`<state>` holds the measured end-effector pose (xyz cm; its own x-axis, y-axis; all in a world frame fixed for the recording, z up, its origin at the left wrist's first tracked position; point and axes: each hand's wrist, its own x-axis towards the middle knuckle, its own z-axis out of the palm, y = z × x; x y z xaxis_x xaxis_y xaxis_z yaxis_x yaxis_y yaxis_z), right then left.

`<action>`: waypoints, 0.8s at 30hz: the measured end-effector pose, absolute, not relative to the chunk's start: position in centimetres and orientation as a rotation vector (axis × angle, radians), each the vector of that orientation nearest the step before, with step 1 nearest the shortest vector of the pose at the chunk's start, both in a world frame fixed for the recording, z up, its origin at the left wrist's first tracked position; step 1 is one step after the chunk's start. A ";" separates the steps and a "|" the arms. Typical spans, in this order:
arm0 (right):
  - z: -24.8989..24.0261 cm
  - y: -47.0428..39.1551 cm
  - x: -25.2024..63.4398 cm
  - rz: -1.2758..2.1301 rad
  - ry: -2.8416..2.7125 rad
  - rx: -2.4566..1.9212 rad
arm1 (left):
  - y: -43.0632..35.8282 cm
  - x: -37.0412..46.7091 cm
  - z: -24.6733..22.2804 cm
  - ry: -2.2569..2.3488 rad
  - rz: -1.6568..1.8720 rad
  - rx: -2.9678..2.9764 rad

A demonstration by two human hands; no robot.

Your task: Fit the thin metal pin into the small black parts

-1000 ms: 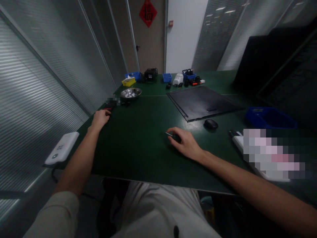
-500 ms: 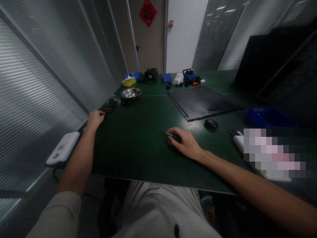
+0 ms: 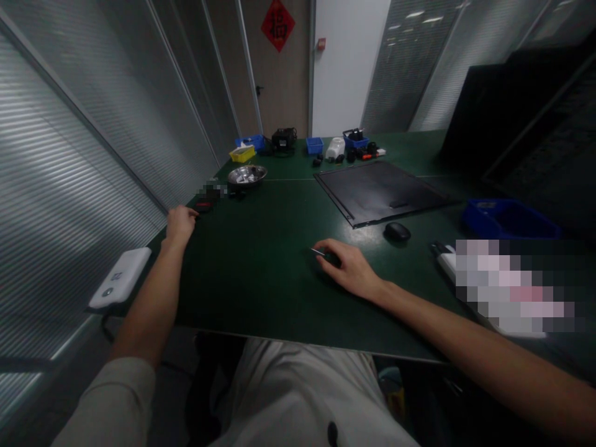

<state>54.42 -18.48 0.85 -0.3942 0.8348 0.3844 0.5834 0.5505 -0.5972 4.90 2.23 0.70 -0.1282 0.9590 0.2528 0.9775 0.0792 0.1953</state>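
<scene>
My right hand point(image 3: 347, 266) rests on the green table point(image 3: 242, 261), fingers curled round a thin metal-tipped tool point(image 3: 318, 251). Its bright tip points left past my fingertips; the rest is hidden in the hand, so its kind does not show. At the table's left edge is my left hand point(image 3: 181, 220), with fingers pressed together. Whatever they pinch, if anything, is too small and dark to make out. Just beyond those fingertips lies a dark object with a red mark point(image 3: 203, 206). A metal bowl point(image 3: 247, 176) with pale pieces in it stands farther back.
A black mat point(image 3: 379, 192) lies right of centre, with a computer mouse point(image 3: 397, 232) before it. A blue tray point(image 3: 510, 220) and a white object, partly blurred out, are at right. A white device point(image 3: 120, 277) sits at the left edge. Small bins point(image 3: 315, 146) line the back.
My left hand has shifted very slightly, its wrist turning a little. My right hand and the tool in it stay in nearly the same place.
</scene>
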 end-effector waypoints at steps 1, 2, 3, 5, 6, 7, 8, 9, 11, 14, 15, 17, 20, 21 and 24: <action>0.8 -18.5 54.4 0.487 -2.121 -1.133 | 2.2 5.0 0.8 -2.247 -0.487 -2.032; 0.7 -18.4 54.4 0.485 -2.118 -1.131 | 2.1 5.1 0.8 -2.235 -0.484 -2.027; 0.7 -18.4 54.5 0.485 -2.116 -1.128 | 2.0 5.3 0.8 -2.230 -0.483 -2.018; 0.6 -18.4 54.5 0.489 -2.116 -1.129 | 1.8 5.4 0.9 -2.247 -0.489 -1.979; 0.5 -18.4 54.5 0.490 -2.116 -1.131 | 1.8 5.5 0.9 -2.265 -0.497 -1.957; 0.5 -18.4 54.5 0.491 -2.119 -1.133 | 1.7 5.5 0.9 -2.289 -0.504 -1.937; 0.4 -18.4 54.5 0.491 -2.120 -1.134 | 1.7 5.5 0.8 -2.314 -0.511 -1.921; 0.4 -18.4 54.5 0.490 -2.120 -1.132 | 1.7 5.5 0.8 -2.333 -0.515 -1.913; 0.4 -18.3 54.5 0.484 -2.119 -1.127 | 1.7 5.4 0.8 -2.345 -0.519 -1.921; 0.4 -18.3 54.5 0.471 -2.121 -1.117 | 1.7 5.4 0.7 -2.317 -0.509 -1.940; 0.4 -18.3 54.5 0.466 -2.123 -1.116 | 1.7 5.4 0.8 -2.307 -0.503 -1.944; 0.3 -18.3 54.5 0.457 -2.125 -1.118 | 1.6 5.5 0.8 -2.297 -0.493 -1.943; 0.3 -18.3 54.5 0.466 -2.130 -1.124 | 1.5 5.6 0.9 -2.301 -0.470 -1.940; 0.3 -18.3 54.5 0.470 -2.130 -1.123 | 1.5 5.7 0.9 -2.300 -0.460 -1.941; 0.4 -18.3 54.6 0.473 -2.123 -1.117 | 1.5 5.8 0.8 -2.262 -0.438 -1.955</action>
